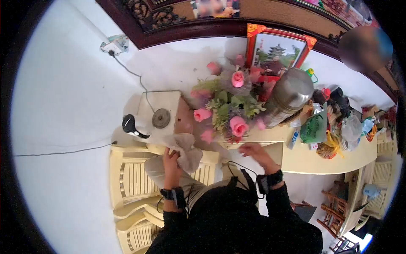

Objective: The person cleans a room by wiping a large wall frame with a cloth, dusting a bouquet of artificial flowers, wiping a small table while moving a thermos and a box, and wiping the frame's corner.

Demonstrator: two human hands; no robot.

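Note:
My left hand is closed on a light grey cloth, which hangs bunched above the cream chair beside the small cabinet. My right hand is lifted near the front edge of the cream sideboard, its fingers loosely bent and apart with nothing visible in them. Beyond it stands a bunch of pink artificial flowers. On the small cabinet lies a round grey kettle base with its cord. A white kettle with a black handle sits at the cabinet's left edge.
A large metal flask and a framed picture stand behind the flowers. Bags and small goods crowd the sideboard top to the right. A cord runs up to the wall socket. Cream slatted chairs stand at left.

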